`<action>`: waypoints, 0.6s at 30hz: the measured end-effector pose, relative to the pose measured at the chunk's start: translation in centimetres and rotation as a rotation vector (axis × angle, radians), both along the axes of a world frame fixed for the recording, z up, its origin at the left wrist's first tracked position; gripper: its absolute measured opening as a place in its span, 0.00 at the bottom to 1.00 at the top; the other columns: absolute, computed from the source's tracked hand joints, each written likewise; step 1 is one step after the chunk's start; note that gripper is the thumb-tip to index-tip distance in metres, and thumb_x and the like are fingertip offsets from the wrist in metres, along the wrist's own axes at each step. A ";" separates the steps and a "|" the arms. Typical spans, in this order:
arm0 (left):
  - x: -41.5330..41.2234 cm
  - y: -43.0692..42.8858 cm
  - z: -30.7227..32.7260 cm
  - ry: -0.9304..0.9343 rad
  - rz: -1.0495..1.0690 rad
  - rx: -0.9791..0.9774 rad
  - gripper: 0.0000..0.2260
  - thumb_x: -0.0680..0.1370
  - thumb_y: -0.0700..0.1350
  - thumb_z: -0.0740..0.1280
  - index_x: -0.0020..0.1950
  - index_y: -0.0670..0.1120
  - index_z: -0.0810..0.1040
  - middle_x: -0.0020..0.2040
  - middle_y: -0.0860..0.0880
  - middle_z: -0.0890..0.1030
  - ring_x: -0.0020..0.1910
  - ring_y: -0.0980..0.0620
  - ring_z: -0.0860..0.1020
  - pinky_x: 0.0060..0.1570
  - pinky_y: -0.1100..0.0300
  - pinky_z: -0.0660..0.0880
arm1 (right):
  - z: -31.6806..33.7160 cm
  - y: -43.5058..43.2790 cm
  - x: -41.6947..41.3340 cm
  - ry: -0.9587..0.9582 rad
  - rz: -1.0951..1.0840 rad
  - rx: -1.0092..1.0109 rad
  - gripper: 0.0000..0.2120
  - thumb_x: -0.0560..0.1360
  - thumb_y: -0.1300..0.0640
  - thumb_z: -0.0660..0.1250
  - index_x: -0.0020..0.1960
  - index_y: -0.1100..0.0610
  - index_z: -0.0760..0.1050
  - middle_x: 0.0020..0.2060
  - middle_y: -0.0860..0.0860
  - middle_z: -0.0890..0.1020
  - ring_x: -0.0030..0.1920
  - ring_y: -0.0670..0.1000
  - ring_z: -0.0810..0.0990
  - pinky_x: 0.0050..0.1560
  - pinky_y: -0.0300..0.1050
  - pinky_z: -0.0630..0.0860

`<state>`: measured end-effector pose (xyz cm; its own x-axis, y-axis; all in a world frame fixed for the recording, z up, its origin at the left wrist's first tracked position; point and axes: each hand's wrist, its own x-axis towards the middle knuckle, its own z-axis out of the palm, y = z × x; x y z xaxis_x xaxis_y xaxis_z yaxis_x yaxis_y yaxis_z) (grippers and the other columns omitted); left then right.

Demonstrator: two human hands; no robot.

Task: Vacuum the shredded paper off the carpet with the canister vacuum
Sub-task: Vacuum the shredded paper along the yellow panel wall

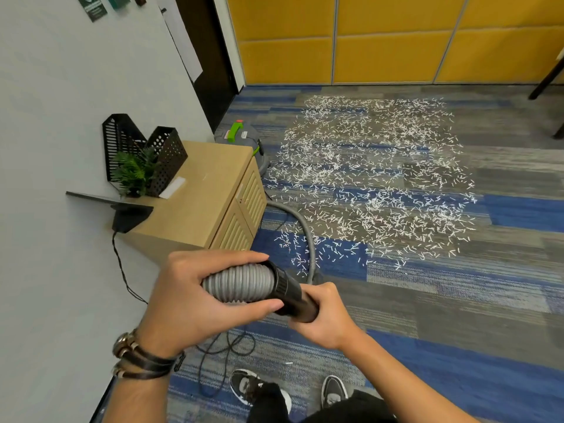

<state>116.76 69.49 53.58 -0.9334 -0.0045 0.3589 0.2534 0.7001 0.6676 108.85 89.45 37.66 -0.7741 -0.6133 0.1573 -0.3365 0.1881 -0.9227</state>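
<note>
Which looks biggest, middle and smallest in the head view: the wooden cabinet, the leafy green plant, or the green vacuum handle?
1. Light wooden cabinet
2. Small leafy green plant
3. Bright green plastic vacuum handle; it sits farther away, so it may only look smallest.

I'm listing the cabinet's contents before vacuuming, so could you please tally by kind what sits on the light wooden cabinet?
Black perforated metal file holders: 2
Green leafy potted plant: 1
White paper slip: 1
Black flat monitor on stand: 1
Total: 5

Hose (241, 282): ribbed grey plastic, matt; its cuff (293, 293) smooth black plastic, slight sheen; carpet (457, 300) rough woven; cabinet (207, 184) matt light wood.
</note>
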 end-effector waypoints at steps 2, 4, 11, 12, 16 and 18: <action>0.1 -1.2 0.2 -0.007 0.007 0.010 0.24 0.65 0.60 0.83 0.57 0.51 0.87 0.53 0.60 0.87 0.50 0.61 0.86 0.51 0.61 0.83 | 0.2 -1.1 0.0 -0.013 0.026 0.009 0.07 0.65 0.61 0.70 0.36 0.60 0.72 0.26 0.49 0.68 0.29 0.46 0.64 0.31 0.48 0.64; 0.1 -2.0 0.6 0.003 -0.001 0.008 0.25 0.65 0.60 0.82 0.57 0.52 0.87 0.53 0.60 0.87 0.50 0.62 0.86 0.50 0.64 0.83 | 0.5 -1.7 0.2 -0.026 0.043 -0.002 0.07 0.65 0.62 0.71 0.35 0.59 0.72 0.27 0.47 0.67 0.29 0.45 0.63 0.31 0.45 0.62; -1.2 -4.4 2.4 0.069 -0.033 -0.016 0.25 0.64 0.59 0.83 0.56 0.49 0.87 0.52 0.57 0.87 0.49 0.61 0.86 0.50 0.66 0.82 | 2.3 -3.5 -0.8 -0.013 0.052 -0.036 0.07 0.64 0.63 0.71 0.34 0.58 0.73 0.25 0.45 0.68 0.27 0.45 0.64 0.30 0.41 0.62; -1.4 -4.9 2.6 0.082 -0.024 -0.024 0.25 0.64 0.59 0.83 0.56 0.48 0.87 0.52 0.57 0.87 0.49 0.61 0.86 0.50 0.65 0.82 | 2.5 -4.1 -1.1 0.002 0.048 -0.047 0.05 0.64 0.62 0.70 0.34 0.59 0.73 0.25 0.45 0.68 0.27 0.45 0.64 0.30 0.42 0.62; -3.2 -6.8 3.2 0.100 -0.016 -0.051 0.24 0.65 0.59 0.83 0.56 0.50 0.86 0.52 0.57 0.87 0.49 0.61 0.86 0.50 0.64 0.82 | 3.0 -6.6 -3.6 0.063 0.015 -0.070 0.06 0.64 0.57 0.68 0.35 0.58 0.73 0.26 0.48 0.69 0.28 0.45 0.64 0.29 0.45 0.64; -4.1 -7.5 3.1 0.084 -0.025 -0.063 0.24 0.65 0.60 0.83 0.57 0.51 0.86 0.52 0.58 0.86 0.49 0.63 0.85 0.51 0.66 0.81 | 2.7 -7.8 -5.0 0.083 -0.002 -0.070 0.06 0.65 0.56 0.69 0.35 0.57 0.72 0.26 0.47 0.68 0.28 0.44 0.64 0.29 0.43 0.64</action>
<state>112.70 61.98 56.65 -0.8994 0.0434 0.4349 0.3246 0.7326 0.5983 103.83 81.63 40.34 -0.7576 -0.5972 0.2633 -0.4121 0.1249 -0.9025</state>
